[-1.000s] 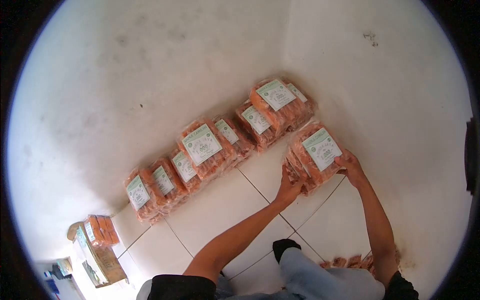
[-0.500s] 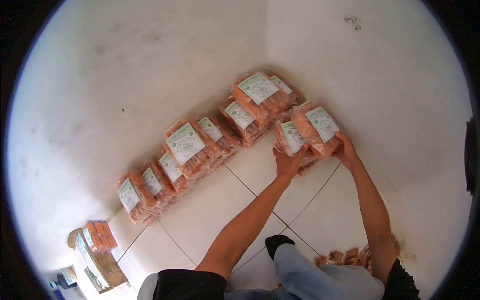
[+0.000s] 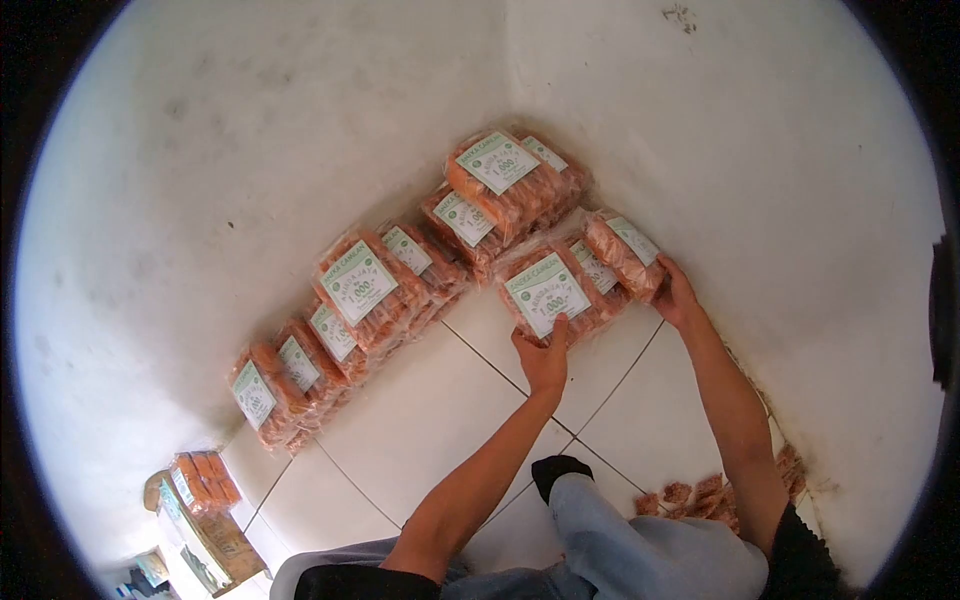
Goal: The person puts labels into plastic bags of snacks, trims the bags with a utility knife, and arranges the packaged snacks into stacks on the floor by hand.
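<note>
My left hand (image 3: 543, 362) grips the lower edge of a clear plastic snack pack (image 3: 575, 312), its thumb on the white-and-green label. My right hand (image 3: 676, 292) is closed around the near end of another snack pack (image 3: 613, 262), which leans on its side toward the right wall. Between these two, a third labelled pack (image 3: 598, 268) shows partly. All hold orange-brown pieces. Just beyond my left hand's pack, a stack of similar packs (image 3: 520, 205) fills the wall corner.
A row of stacked packs (image 3: 372, 325) runs along the left wall. At lower left, an orange bundle (image 3: 203, 482) sits by a cardboard box (image 3: 222, 545). Loose brown pieces (image 3: 708, 497) lie on the tiled floor (image 3: 420, 430) near my leg, beside the right wall (image 3: 800, 250).
My left hand has shifted left and slightly down, with a pack now flat under its thumb. The pack in my right hand has tipped over toward the right wall. The view has shifted slightly.
</note>
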The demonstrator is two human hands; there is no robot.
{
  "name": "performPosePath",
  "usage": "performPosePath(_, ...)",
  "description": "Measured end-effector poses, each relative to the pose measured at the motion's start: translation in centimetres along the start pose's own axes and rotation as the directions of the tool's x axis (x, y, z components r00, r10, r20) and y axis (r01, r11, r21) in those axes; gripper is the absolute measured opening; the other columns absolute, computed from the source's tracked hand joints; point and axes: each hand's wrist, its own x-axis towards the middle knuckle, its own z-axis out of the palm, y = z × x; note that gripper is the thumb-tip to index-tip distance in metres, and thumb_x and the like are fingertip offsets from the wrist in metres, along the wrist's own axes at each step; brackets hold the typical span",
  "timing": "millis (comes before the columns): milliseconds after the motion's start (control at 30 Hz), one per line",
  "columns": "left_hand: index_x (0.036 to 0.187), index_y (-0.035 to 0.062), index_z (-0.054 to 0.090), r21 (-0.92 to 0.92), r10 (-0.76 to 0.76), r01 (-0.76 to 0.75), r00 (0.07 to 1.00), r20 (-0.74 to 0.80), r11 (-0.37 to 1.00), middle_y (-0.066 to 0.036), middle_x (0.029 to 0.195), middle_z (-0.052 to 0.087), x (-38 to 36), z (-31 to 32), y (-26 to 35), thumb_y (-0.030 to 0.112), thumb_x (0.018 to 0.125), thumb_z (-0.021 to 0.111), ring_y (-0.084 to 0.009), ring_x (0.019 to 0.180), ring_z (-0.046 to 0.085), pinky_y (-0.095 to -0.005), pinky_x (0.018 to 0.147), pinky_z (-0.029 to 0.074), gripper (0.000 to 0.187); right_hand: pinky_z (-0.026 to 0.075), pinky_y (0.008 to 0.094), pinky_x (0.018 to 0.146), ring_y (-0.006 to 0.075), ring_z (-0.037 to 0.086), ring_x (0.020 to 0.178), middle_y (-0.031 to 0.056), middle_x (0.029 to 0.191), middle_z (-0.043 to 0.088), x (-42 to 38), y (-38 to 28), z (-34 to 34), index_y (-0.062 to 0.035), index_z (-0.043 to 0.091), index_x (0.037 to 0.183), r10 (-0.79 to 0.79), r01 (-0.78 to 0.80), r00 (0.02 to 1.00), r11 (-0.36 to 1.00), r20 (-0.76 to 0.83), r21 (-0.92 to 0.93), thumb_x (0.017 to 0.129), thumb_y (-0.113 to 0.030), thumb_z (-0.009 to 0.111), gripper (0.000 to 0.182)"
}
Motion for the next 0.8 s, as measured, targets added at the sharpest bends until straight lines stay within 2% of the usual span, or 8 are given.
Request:
performPosePath(67, 0.133, -0.0102, 0.025, -0.105, -0.041, 0.043, 0.999, 0.022, 0.994, -0.018, 0.12, 0.052, -1.1, -0.9, 2.0, 0.039, 0.08, 0.078, -0.0229, 0.104, 0.055, -0.0336, 0.088, 0.047, 0.089, 0.045, 0.0373, 0.093, 0.0247, 0.053, 0.112, 0.0073, 0.128, 0.053, 0.6, 0.6, -0.2, -0.0077, 0.048, 0.131, -0.154, 0.16, 0.985, 0.983, 0.078, -0.085, 0.088, -0.047, 0.062, 0.06)
performPosePath(200, 0.134, -0.0096, 0.022, -0.058, -0.093, 0.094, 0.996, 0.018, 0.994, -0.018, 0.123, 0.05, -1.3, -1.1, 2.4, 0.036, 0.08, 0.078, -0.0229, 0.107, 0.053, -0.0329, 0.091, 0.045, 0.091, 0.042, 0.0379, 0.095, 0.0255, 0.054, 0.109, 0.0069, 0.131, 0.049, 0.2, 0.1, 2.5, -0.0108, 0.044, 0.136, -0.136, 0.127, 0.99, 0.977, -0.04, -0.172, 0.088, -0.052, 0.062, 0.066)
performPosePath(267, 0.134, -0.0085, 0.023, -0.168, -0.169, 0.169, 0.986, 0.015, 0.971, -0.019, 0.125, 0.047, -1.2, -0.7, 2.1, 0.035, 0.077, 0.08, -0.0228, 0.112, 0.049, -0.0321, 0.096, 0.041, 0.092, 0.045, 0.0385, 0.091, 0.0256, 0.054, 0.107, 0.0069, 0.13, 0.05, 1.2, 0.2, 2.3, -0.0138, 0.041, 0.138, 0.001, 0.0, 1.0, 0.975, 0.007, -0.222, 0.087, -0.056, 0.062, 0.07)
performPosePath(400, 0.135, -0.0079, 0.023, -0.13, -0.292, 0.289, 0.957, 0.001, 0.948, -0.019, 0.126, 0.045, -0.6, -0.2, 2.4, 0.033, 0.074, 0.082, -0.0231, 0.116, 0.046, -0.0328, 0.1, 0.038, 0.094, 0.048, 0.0388, 0.086, 0.0256, 0.054, 0.108, 0.0099, 0.132, 0.049, 1.5, 0.8, 3.0, -0.0115, 0.039, 0.139, -0.087, 0.102, 0.994, 0.953, 0.063, -0.285, 0.087, -0.057, 0.062, 0.073)
performPosePath(467, 0.133, -0.0082, 0.024, -0.209, -0.317, 0.319, 0.947, 0.041, 0.925, -0.02, 0.127, 0.044, -0.3, -0.2, 1.9, 0.03, 0.072, 0.083, -0.0237, 0.117, 0.045, -0.0335, 0.102, 0.036, 0.093, 0.05, 0.0385, 0.083, 0.0255, 0.053, 0.113, 0.0139, 0.136, 0.045, 1.2, 1.0, 3.7, -0.0087, 0.035, 0.141, -0.4, 0.323, 0.91, 0.85, -0.11, -0.417, 0.088, -0.054, 0.062, 0.075)
performPosePath(500, 0.133, -0.0082, 0.024, -0.209, -0.322, 0.323, 0.946, 0.04, 0.923, -0.02, 0.127, 0.044, 0.2, -0.4, 1.0, 0.03, 0.072, 0.083, -0.0237, 0.117, 0.045, -0.0335, 0.102, 0.036, 0.093, 0.05, 0.0385, 0.083, 0.0255, 0.053, 0.113, 0.0139, 0.136, 0.045, 1.0, 1.2, 3.4, -0.0087, 0.035, 0.141, -0.397, 0.318, 0.911, 0.85, -0.113, -0.42, 0.088, -0.054, 0.062, 0.075)
performPosePath(567, 0.132, -0.009, 0.025, -0.317, -0.224, 0.279, 0.954, 0.2, 0.906, -0.02, 0.126, 0.044, 1.1, -1.0, -1.1, 0.028, 0.072, 0.082, -0.0241, 0.117, 0.045, -0.0335, 0.103, 0.036, 0.091, 0.048, 0.0383, 0.089, 0.0267, 0.051, 0.117, 0.0171, 0.138, 0.042, 0.4, 1.7, 2.6, -0.0061, 0.032, 0.142, -0.713, 0.53, 0.701, 0.551, -0.033, -0.645, 0.091, -0.048, 0.062, 0.073)
performPosePath(800, 0.124, -0.0071, 0.029, -0.366, -0.226, 0.297, 0.948, 0.226, 0.882, -0.019, 0.125, 0.046, 1.0, -1.6, -1.8, 0.022, 0.075, 0.081, -0.0235, 0.115, 0.047, -0.0331, 0.101, 0.038, 0.078, 0.042, 0.0379, 0.098, 0.0297, 0.049, 0.119, 0.018, 0.137, 0.042, -4.9, 2.9, 3.1, -0.0051, 0.032, 0.141, -0.898, 0.617, 0.439, 0.313, -0.014, -0.722, 0.095, -0.041, 0.059, 0.065)
